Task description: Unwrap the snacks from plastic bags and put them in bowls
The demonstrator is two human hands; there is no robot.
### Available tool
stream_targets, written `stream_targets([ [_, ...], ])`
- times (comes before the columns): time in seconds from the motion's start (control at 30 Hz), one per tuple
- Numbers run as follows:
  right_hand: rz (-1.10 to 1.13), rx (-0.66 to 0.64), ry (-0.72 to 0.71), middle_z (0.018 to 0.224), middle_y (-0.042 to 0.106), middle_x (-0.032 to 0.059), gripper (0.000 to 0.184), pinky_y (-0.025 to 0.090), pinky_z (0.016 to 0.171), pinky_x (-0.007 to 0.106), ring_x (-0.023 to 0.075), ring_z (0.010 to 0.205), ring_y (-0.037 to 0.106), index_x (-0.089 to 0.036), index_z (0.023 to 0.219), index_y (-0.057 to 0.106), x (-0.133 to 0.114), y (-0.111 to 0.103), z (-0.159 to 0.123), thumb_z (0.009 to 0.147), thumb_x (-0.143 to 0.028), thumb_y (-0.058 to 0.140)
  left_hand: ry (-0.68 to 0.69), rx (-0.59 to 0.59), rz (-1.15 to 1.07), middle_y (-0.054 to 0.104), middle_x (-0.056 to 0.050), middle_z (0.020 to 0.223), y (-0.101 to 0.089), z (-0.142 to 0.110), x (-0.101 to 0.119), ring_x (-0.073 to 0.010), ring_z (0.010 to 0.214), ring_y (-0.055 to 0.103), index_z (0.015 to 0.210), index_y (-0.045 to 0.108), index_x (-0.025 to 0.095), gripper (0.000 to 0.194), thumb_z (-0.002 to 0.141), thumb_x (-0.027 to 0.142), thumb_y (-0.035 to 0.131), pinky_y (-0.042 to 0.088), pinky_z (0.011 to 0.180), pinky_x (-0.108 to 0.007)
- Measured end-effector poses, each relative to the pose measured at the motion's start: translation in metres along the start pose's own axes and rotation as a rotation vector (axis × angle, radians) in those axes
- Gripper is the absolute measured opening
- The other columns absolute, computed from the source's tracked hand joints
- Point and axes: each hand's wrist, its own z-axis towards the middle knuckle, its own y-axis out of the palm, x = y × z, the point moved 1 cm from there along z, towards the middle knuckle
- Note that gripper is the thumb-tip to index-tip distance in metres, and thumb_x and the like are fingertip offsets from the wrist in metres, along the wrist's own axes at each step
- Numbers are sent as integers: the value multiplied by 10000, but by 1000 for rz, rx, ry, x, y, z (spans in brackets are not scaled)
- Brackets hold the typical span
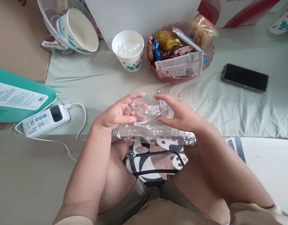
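Observation:
A crinkled sheet of clear plastic film (153, 128) lies at the front edge of the cloth-covered table, its lower edge hanging over. My left hand (118, 112) is at the film's left side, thumb and fingers apart; some fingers show through the film, which touches them. Opposite it, my right hand (181, 114) curves over the film's right side with thumb and forefinger spread wide. Between the hands lies a narrow, clear piece (166, 109), partly covered by my right hand; what it is I cannot make out.
Behind the hands stand a paper cup (128, 64) with clear plastic inside and a pink bowl (174, 78) of packaged snacks. A phone (245, 77) lies right. At left are a cabled white power bank (45, 122), a green package (19, 97) and a clear tub (47, 18) holding a paper cup.

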Motion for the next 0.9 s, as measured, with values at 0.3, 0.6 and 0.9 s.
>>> stream_targets([
  [0.3,365,189,274,579,436,-66,270,322,532,263,88,537,416,-229,699,445,0,10,2,809,-338,667,204,348,-356,649,-90,1457,2,13,-3,-330,1355,619,1237,642,305,707,632,620,833,591,993,-438],
  [0.6,634,227,398,634,634,-49,359,446,464,248,103,476,598,-230,905,522,14,30,-11,858,-514,737,-45,230,20,805,-97,850,27,23,-20,-221,748,784,1097,703,165,398,842,468,748,598,642,-302],
  [0.9,508,192,94,645,627,-59,268,505,575,257,101,539,626,-249,1237,607,17,31,-27,1041,-278,427,-40,196,5,723,20,587,18,13,-17,-187,491,710,1200,601,216,423,840,400,726,484,409,-217],
])
